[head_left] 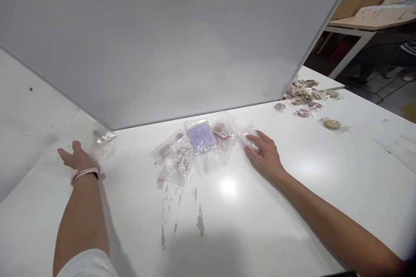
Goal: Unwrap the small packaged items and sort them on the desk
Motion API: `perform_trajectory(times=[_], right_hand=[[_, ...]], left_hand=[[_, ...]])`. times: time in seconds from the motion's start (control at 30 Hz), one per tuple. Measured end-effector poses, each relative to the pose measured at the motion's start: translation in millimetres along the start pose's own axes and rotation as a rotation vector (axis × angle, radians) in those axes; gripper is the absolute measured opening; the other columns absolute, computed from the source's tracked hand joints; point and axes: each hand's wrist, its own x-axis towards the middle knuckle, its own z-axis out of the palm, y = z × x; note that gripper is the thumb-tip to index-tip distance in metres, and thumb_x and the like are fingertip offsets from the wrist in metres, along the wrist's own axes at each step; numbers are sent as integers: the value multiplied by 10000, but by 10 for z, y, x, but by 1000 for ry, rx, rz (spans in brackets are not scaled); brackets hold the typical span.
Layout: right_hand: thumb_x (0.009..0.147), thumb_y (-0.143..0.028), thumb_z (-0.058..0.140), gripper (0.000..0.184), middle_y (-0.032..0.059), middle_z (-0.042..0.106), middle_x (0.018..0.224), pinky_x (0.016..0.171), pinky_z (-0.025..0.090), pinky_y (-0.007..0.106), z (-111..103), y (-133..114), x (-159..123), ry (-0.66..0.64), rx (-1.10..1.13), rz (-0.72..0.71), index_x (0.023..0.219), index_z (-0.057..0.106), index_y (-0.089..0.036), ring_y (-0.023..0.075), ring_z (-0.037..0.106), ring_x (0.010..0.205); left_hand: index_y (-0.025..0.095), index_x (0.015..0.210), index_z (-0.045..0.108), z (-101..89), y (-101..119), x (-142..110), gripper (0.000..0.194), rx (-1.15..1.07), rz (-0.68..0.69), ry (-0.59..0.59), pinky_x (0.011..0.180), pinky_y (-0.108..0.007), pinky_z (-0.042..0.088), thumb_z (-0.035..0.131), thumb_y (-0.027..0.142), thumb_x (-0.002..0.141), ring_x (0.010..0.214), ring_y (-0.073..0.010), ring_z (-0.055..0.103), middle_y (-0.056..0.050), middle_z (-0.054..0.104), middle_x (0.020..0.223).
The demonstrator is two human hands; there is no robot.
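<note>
My right hand [266,153] rests on the table with its fingers curled round a small clear bubble-wrap packet [251,140]. Left of it lies a cluster of clear-wrapped pieces: a flat purple square packet [201,136], a packet with a red-and-white label [222,133], and a bubble-wrapped bundle [182,160] whose contents I cannot make out. My left hand [77,156], with a pale band on the wrist, is beside the left panel. Its fingers are apart and nothing shows in them. Near it, a crumpled clear plastic packet [104,136] sits by the panel's corner.
A tall grey-white panel [182,52] stands across the back, and a white side panel [32,108] stands on the left. Several small wrapped round pieces [303,95] are heaped at the back right. The white table [136,225] has worn marks. Cardboard boxes [354,2] fill a shelf beyond.
</note>
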Motion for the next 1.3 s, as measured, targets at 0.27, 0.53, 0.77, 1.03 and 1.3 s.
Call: perform_trajectory(times=[0.27,0.53,0.77,1.03,1.3], right_hand=[[716,-424,818,273,103,559,1438,880,540,407,-836,163,-355,-568,588,17,811,677,-210,302,613,1189],[723,-483,834,344,37,716,1200,938,562,416,-1172,423,-554,-359,1200,346,816,597,-250,245,652,1158],[689,-502,832,410,36,725,1155,975,570,458,-1113,445,-524,-292,1365,456,959,633,-268,258,634,1205],[685,-512,838,472,49,732,1083,971,562,372,-1093,410,-595,-281,1180,423,1030,696,-223,241,664,1105],[836,-665,605,476,52,658,1317,1129,443,488,-1156,524,-496,-343,1335,376,1130,634,-291,253,564,1305]], left_hand=[[171,1306,564,-773,1110,-1366,507,-120,395,25,947,-347,535,611,207,802,1148,-197,617,-69,633,1323],[225,974,730,-213,1944,-3914,152,-409,375,-1015,951,-382,521,639,277,865,1058,-234,662,-77,720,1121],[212,1220,633,442,2194,-4801,528,-171,490,-1165,989,-480,405,788,385,746,1209,-373,522,-138,632,1294],[209,866,636,528,1993,-4853,77,-297,241,-1079,839,-351,421,677,264,829,861,-220,591,-39,666,859],[178,748,510,414,1805,-4651,213,-960,-766,-916,825,-318,496,723,181,734,729,-120,586,1,587,766]])
